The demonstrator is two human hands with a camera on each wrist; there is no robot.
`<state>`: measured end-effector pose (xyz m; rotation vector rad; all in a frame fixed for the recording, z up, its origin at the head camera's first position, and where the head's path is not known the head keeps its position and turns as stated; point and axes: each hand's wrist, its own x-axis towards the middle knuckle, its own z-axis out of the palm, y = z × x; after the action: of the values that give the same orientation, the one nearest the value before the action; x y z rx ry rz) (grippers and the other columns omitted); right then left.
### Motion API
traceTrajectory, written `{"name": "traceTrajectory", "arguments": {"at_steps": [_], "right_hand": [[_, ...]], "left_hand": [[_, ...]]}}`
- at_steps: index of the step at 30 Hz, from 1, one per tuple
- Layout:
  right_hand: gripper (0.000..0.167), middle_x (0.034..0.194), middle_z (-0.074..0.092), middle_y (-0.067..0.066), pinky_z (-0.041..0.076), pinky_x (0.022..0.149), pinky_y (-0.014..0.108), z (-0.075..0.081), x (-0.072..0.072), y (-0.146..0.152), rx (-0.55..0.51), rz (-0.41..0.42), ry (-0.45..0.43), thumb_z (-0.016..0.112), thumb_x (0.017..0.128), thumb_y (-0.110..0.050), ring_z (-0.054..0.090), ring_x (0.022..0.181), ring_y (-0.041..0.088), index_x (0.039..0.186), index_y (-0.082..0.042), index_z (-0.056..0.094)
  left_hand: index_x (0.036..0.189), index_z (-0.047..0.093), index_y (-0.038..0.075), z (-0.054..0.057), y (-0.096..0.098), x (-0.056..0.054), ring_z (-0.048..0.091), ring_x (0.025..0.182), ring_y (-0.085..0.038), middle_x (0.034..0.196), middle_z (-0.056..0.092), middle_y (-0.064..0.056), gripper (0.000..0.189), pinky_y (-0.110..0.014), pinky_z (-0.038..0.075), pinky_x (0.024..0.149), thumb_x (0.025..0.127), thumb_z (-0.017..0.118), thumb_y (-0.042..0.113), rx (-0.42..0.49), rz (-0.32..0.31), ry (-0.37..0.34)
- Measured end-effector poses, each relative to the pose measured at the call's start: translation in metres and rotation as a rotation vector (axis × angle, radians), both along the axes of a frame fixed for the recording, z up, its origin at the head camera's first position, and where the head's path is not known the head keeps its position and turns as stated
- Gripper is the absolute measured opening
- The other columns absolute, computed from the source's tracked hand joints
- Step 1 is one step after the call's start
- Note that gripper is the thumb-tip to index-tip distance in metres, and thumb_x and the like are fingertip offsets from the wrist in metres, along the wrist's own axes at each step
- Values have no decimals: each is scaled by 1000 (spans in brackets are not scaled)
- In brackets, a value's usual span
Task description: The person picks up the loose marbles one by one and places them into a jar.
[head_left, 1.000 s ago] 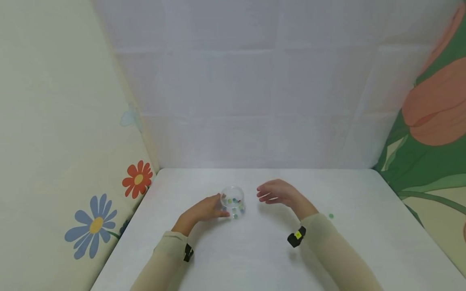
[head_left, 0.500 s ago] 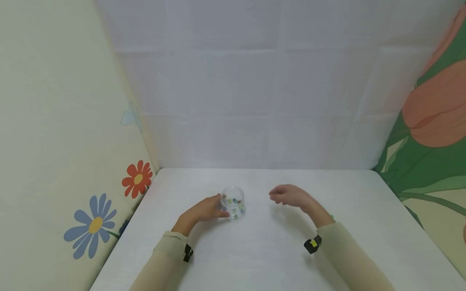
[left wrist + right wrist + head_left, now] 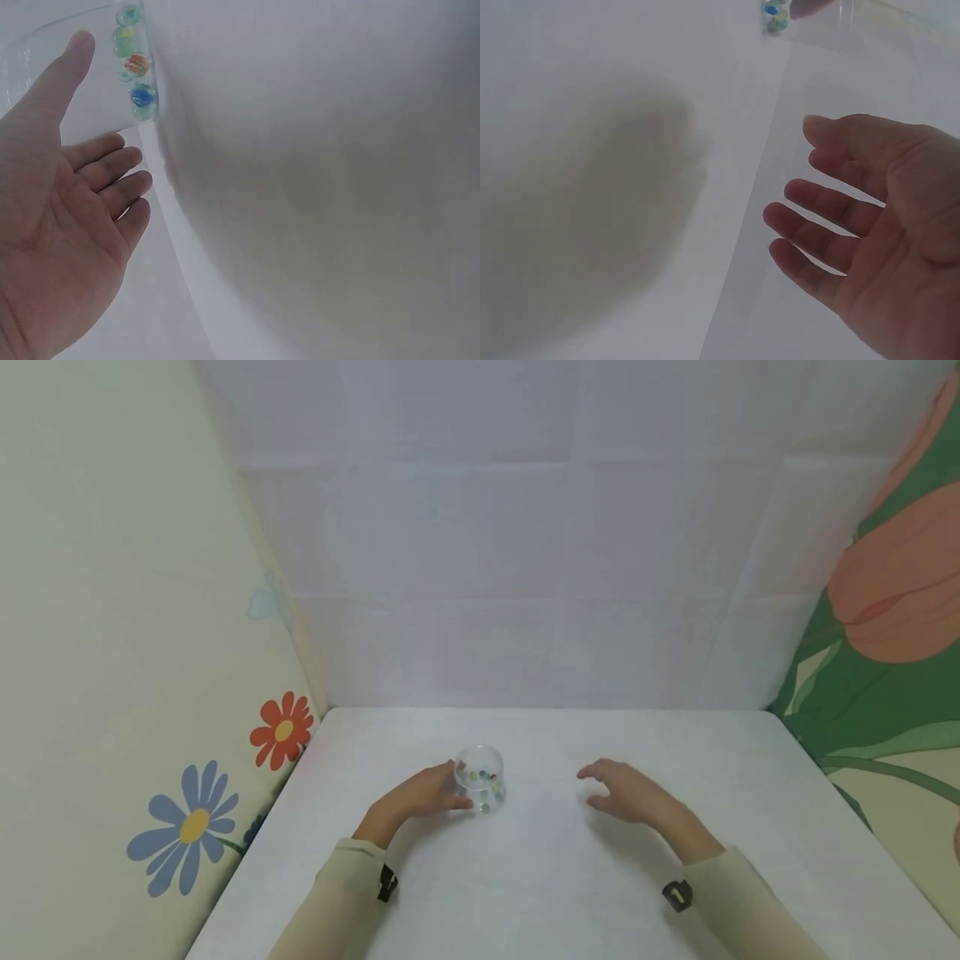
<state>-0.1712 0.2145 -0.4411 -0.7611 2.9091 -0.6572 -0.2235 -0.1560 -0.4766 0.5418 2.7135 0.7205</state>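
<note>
A clear cup (image 3: 480,758) stands upright on the white table, left of its middle, with several colored glass marbles (image 3: 136,64) gathered at the bottom. My left hand (image 3: 422,793) holds it from the left side. In the left wrist view the thumb lies along the cup's clear wall (image 3: 101,82), while the other fingers curve at its far side. To the right of the cup, my right hand (image 3: 630,792) hovers over the table with nothing in it. Its fingers (image 3: 821,202) are loosely bent, and the thumb is parted from the index finger in the head view.
The white table (image 3: 525,893) meets a white cloth backdrop (image 3: 465,568) at its far edge. Flower-printed cloth (image 3: 112,652) hangs on the left, with a large tulip print (image 3: 900,585) on the right.
My right hand has moved right and nearer to me, away from the cup, and its thumb has spread. A green marble seen earlier on the right is hidden by that arm. The left hand stays.
</note>
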Motion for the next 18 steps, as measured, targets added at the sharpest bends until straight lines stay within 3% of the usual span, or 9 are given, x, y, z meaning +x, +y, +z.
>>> {"name": "traceTrajectory", "arguments": {"at_steps": [8, 18], "right_hand": [[49, 142, 53, 28, 38, 112, 61, -8, 16, 22, 119, -77, 16, 71, 93, -15, 47, 133, 48, 137, 2, 57], [60, 147, 46, 33, 37, 110, 65, -23, 23, 61, 191, -212, -36, 75, 90, -17, 43, 135, 52, 142, 3, 53]], "left_hand": [[154, 35, -3, -1, 0, -1, 31, 149, -37, 160, 34, -22, 92, -51, 27, 122, 89, 76, 48, 1, -1, 4], [155, 37, 0, 1, 1, 1, 32, 149, -37, 161, 34, -21, 91, -52, 28, 122, 89, 76, 48, -15, 7, 3]]}}
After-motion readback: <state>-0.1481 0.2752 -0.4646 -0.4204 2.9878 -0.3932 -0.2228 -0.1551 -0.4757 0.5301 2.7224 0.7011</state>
